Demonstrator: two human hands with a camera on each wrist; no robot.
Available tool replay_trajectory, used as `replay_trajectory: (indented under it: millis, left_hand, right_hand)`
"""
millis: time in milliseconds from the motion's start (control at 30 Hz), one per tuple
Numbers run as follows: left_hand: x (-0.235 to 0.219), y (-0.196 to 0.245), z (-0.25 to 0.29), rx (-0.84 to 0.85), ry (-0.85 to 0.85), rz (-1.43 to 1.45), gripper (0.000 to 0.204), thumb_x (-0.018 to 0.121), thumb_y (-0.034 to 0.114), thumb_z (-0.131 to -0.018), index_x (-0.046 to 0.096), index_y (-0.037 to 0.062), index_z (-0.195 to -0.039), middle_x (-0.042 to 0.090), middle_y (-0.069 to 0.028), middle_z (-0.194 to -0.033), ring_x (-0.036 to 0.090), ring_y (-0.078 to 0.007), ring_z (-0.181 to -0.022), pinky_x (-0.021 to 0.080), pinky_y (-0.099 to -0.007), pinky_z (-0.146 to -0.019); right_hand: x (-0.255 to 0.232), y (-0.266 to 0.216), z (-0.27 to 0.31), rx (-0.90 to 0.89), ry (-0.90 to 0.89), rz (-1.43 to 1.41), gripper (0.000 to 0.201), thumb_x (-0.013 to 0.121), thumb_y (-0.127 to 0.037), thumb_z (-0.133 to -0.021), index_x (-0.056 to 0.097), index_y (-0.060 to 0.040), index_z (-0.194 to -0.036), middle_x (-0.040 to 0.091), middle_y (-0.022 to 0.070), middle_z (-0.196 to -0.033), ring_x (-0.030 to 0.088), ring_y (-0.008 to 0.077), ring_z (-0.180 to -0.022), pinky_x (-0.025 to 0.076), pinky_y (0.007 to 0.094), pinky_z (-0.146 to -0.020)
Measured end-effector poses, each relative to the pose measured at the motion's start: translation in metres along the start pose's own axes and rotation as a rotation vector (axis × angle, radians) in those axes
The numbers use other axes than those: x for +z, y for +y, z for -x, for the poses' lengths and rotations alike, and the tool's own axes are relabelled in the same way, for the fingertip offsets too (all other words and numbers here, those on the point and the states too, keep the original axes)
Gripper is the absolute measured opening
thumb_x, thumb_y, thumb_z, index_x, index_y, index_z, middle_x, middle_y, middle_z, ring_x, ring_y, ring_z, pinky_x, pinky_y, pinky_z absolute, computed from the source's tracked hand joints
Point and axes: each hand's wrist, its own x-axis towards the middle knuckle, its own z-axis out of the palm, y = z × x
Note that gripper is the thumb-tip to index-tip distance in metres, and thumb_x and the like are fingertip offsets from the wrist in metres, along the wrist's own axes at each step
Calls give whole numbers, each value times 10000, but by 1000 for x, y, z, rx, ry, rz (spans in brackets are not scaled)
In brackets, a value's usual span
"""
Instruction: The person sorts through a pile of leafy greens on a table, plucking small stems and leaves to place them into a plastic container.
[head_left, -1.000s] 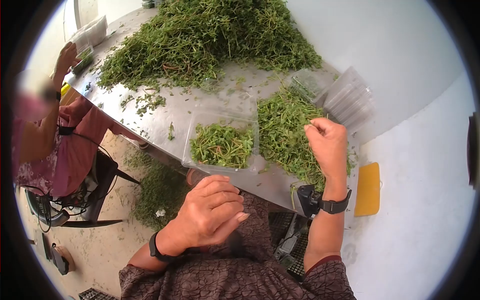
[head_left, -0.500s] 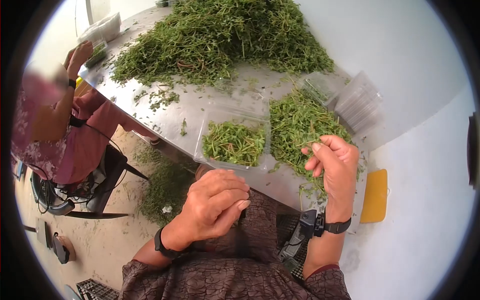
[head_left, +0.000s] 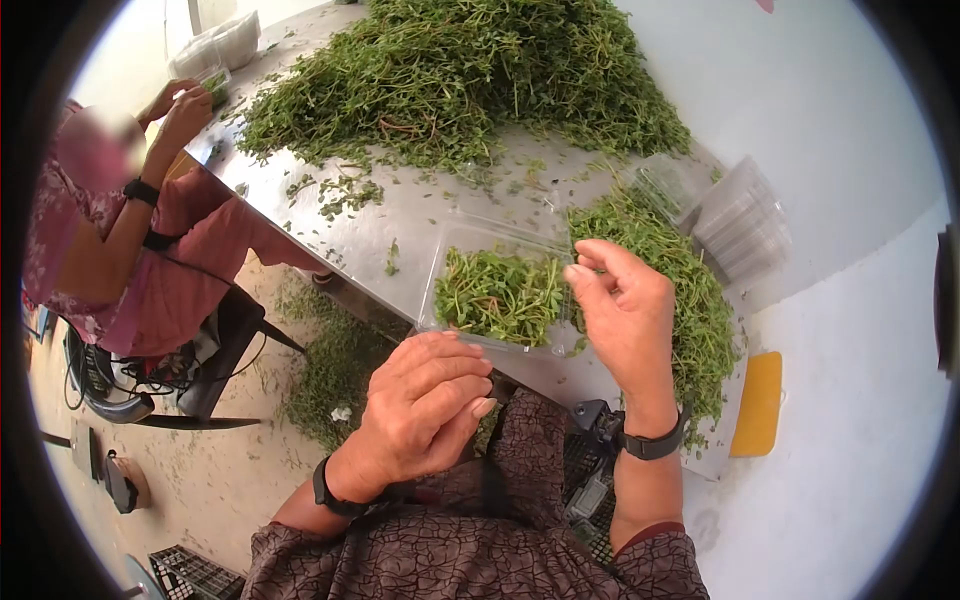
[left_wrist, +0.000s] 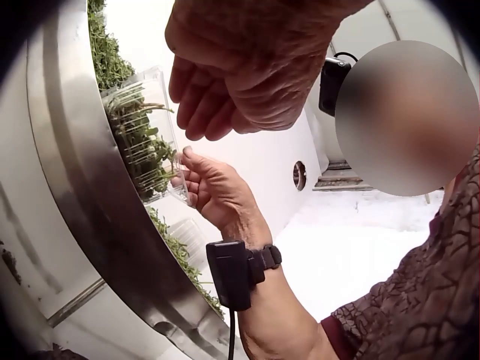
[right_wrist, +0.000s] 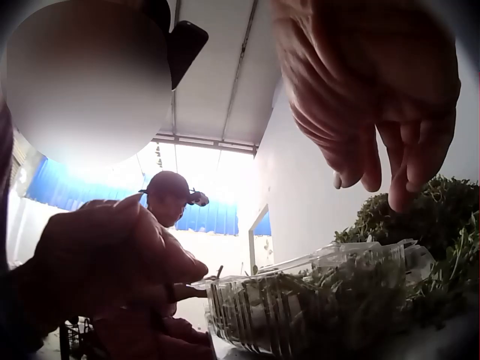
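A clear plastic box (head_left: 445, 240) with its lid raised stands at the table's front edge, holding cut green sprigs (head_left: 500, 295). My right hand (head_left: 635, 310) is over the box's right edge, fingers bent and thumb apart from them. In the right wrist view the right hand's fingers (right_wrist: 405, 165) hang down above the box, with no sprig showing between them. My left hand (head_left: 425, 410) hovers in front of the box, loosely curled, and holds nothing. A smaller heap of sprigs (head_left: 700, 330) lies to the right, partly behind my right hand.
A large heap of greens (head_left: 480, 80) covers the table's back. Stacked clear boxes (head_left: 740, 220) lean near the wall, with a loose clear box (head_left: 665, 185) beside them. A yellow board (head_left: 757, 405) is at the right. Another person (head_left: 120, 230) sits at the left, handling a small box.
My right hand has moved left from the smaller heap to the box's edge. The sprig seen at its fingertips half a second ago no longer shows. My left hand stays nearly still.
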Motion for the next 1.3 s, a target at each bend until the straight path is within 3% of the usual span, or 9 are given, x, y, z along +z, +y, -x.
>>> replay_trajectory:
  millis: [167, 233, 300, 400, 500, 700, 900, 1167, 1300]
  left_hand:
    - [-2, -3, 2, -7, 18, -20, 157, 744, 42, -744, 664, 24, -878, 697, -117, -946, 678, -300, -943, 528, -455, -881]
    - [-3, -3, 0, -9, 19, -35, 168, 746, 47, -743, 665, 24, -888, 697, -121, -965, 676, -302, -962, 521, -461, -891]
    - [-3, -2, -1, 12, -7, -132, 212, 748, 67, -745, 670, 26, -937, 690, -127, -1049, 654, -308, -1042, 475, -480, -963]
    - [-2, -1, -3, -15, -67, -216, 285, 744, 80, -742, 665, 23, -1010, 671, -134, -1135, 620, -316, -1120, 407, -515, -1042]
    - [3, -4, -3, -64, -141, -278, 354, 740, 79, -733, 655, 22, -1072, 656, -135, -1184, 596, -322, -1159, 354, -543, -1087]
    - [6, -5, -2, -103, -208, -258, 360, 681, 63, -756, 654, 13, -1111, 648, -140, -1224, 570, -330, -1214, 279, -563, -1150]
    - [3, -3, 5, -103, -128, -257, 283, 653, 41, -795, 654, 14, -1077, 636, -157, -1259, 567, -350, -1231, 303, -584, -1130]
    - [7, -2, 11, -56, -71, -218, 299, 648, -18, -774, 651, 24, -1070, 632, -165, -1273, 566, -357, -1242, 339, -587, -1110]
    - [6, -2, 11, -50, -66, -225, 316, 650, -30, -755, 653, 24, -1066, 627, -164, -1280, 562, -355, -1247, 340, -585, -1111]
  right_hand:
    - [-9, 3, 3, -86, -8, 122, 183, 682, -52, -850, 710, -8, -1025, 707, 156, -868, 682, 222, -729, 517, 307, -634]
    - [-9, 4, 4, -309, -2, 201, 186, 692, -47, -836, 719, -20, -1018, 715, 151, -893, 682, 261, -793, 532, 322, -656]
    - [-7, 2, 4, -276, -47, 193, 205, 709, -49, -818, 717, -21, -1020, 718, 148, -948, 669, 298, -909, 541, 359, -748]
    - [3, 7, 4, -420, -140, 253, 187, 703, -104, -826, 699, -16, -991, 711, 140, -1014, 605, 325, -1088, 445, 446, -960]
    - [11, 6, 6, -468, -201, 351, 158, 683, -149, -851, 689, -15, -934, 708, 132, -999, 584, 330, -1110, 407, 473, -990]
    - [11, 16, 6, -479, -232, 283, 171, 660, -160, -871, 678, 0, -929, 704, 131, -1021, 571, 324, -1132, 386, 486, -1010]
    - [-44, 16, 8, -355, -128, 280, 255, 685, -72, -814, 688, 19, -1053, 682, 193, -1136, 631, 338, -1045, 503, 410, -908]
    - [-71, 29, 19, -88, -358, 469, 330, 693, -77, -771, 683, 2, -1091, 685, 176, -1135, 633, 331, -1011, 507, 399, -873]
    - [-57, 36, 18, -121, -420, 589, 339, 705, -81, -748, 685, -3, -1077, 683, 155, -1138, 630, 330, -1021, 511, 404, -868]
